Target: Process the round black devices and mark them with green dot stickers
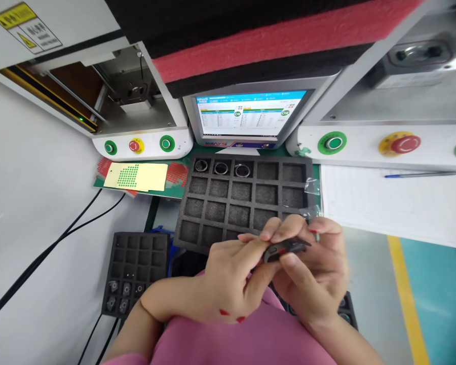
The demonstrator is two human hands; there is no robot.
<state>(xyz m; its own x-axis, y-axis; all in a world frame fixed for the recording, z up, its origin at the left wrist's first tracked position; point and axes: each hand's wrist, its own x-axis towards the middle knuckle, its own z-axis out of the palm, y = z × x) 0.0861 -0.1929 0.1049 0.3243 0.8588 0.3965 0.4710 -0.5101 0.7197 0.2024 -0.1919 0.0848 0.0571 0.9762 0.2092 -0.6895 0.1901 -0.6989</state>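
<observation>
In front of my body, a small dark curved part (285, 248) with a reddish patch on it is held between both hands. My left hand (233, 274) pinches its left end between thumb and fingers, and two red marks show near the wrist. The fingers and thumb of my right hand (317, 274) close on its right side. A small red piece shows at a right fingertip; I cannot make out what it is. Just beyond the hands lies a dark foam tray (228, 199) with square pockets. Three round metal-rimmed parts (242, 171) sit in its back row.
A second foam tray (144, 256) at lower left holds several small parts. Behind stand a monitor (251, 114) and machines with green buttons (167, 143) and red stop buttons (405, 143). Paper sheets (395, 208) with a pen (421, 174) lie right; a yellow sticker card (152, 177) lies left.
</observation>
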